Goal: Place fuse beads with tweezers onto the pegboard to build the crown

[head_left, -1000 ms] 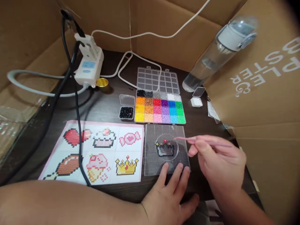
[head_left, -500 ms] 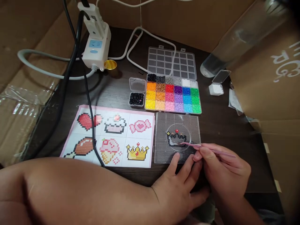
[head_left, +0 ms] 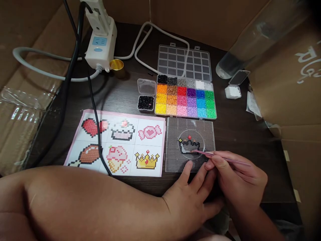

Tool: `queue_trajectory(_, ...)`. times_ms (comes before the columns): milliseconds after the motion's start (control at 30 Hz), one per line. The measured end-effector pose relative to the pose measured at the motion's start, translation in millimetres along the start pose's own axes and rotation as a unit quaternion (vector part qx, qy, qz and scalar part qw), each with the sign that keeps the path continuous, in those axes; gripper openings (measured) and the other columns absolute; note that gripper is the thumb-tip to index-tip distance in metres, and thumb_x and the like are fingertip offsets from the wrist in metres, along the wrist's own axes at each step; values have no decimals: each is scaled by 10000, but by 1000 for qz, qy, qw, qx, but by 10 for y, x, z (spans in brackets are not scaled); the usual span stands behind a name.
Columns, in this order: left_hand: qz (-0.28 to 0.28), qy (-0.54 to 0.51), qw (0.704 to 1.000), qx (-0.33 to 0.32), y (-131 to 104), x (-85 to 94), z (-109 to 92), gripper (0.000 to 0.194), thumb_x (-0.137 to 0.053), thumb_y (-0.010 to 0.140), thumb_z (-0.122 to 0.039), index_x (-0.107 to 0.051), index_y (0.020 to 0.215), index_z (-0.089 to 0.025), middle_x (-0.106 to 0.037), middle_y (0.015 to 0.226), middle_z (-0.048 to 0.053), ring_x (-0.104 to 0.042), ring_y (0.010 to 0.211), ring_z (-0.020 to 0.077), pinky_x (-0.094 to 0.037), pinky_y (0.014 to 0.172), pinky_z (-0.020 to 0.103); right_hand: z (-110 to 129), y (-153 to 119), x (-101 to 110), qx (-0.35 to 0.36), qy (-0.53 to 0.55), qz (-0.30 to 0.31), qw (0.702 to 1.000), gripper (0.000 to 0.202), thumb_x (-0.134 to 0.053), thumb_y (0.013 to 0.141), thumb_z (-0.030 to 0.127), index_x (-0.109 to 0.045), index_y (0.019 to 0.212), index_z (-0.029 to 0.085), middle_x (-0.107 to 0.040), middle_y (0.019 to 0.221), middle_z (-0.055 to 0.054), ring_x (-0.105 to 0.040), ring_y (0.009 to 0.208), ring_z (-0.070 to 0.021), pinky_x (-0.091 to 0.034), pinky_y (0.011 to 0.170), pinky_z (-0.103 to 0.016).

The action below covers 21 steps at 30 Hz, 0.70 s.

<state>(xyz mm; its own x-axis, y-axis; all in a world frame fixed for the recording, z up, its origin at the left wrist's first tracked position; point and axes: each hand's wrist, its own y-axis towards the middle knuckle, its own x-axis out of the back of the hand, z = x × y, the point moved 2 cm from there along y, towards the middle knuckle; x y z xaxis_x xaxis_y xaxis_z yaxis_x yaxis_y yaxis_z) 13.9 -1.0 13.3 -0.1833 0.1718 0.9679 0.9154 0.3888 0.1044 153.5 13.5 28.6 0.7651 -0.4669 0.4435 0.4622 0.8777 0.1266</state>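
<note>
My right hand point(head_left: 243, 177) is closed around pink tweezers point(head_left: 229, 158), whose tips reach the lower edge of a bead crown outline point(head_left: 184, 148). That outline is mostly black, with a red bead on top and yellow beads at its left. It sits on a clear pegboard point(head_left: 173, 164) inside a faint circle. My left hand point(head_left: 193, 194) lies with fingers spread at the board's near edge, fingertips on or just by it. Whether a bead is between the tweezer tips is too small to tell. Left of the board lies a pattern sheet point(head_left: 147, 170) with a yellow crown among its pictures.
Behind the board stands an open bead box point(head_left: 185, 117) of many colours. Small open boxes hold black beads point(head_left: 145, 102) and white beads point(head_left: 233, 92). A power strip point(head_left: 101, 50), a gold cup point(head_left: 117, 65) and a black cable point(head_left: 94, 107) are at left. Cardboard walls surround the table.
The view has shifted slightly, so the table things sit a little higher. The tweezer tips stay at the crown's lower edge; both hands hold nearly the same pose.
</note>
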Motion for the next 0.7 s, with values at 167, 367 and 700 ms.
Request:
queue_trajectory(167, -2, 3, 1000, 3, -4, -4, -10, 398, -386, 944, -420, -472, 1333, -432, -386, 1479, 115, -263, 1395, 363, -28, 1036, 607, -13, 1, 11, 1, -17, 7, 1000, 98, -739, 770, 201, -758, 852, 251, -728, 729, 18, -678, 636, -95, -587, 660, -201)
queue_trajectory(367, -3, 3, 1000, 2, -5, -11, -1, 397, -397, 940, -423, -478, 1328, -435, -387, 1478, 118, -274, 1390, 364, -43, 1037, 608, 7, 9, 9, 7, -2, 20, 1000, 135, -722, 787, 180, -755, 879, 273, -722, 723, 31, -670, 628, -75, -579, 653, -177)
queue_trajectory(700, -9, 5, 1000, 2, -12, 1, -19, 408, -414, 932, -428, -475, 1335, -426, -365, 1489, 132, -246, 1404, 375, -107, 1040, 609, -39, -4, 12, -63, 52, -1, 997, 103, -731, 784, 252, -746, 872, 201, -712, 688, -16, -660, 569, -119, -573, 566, -232)
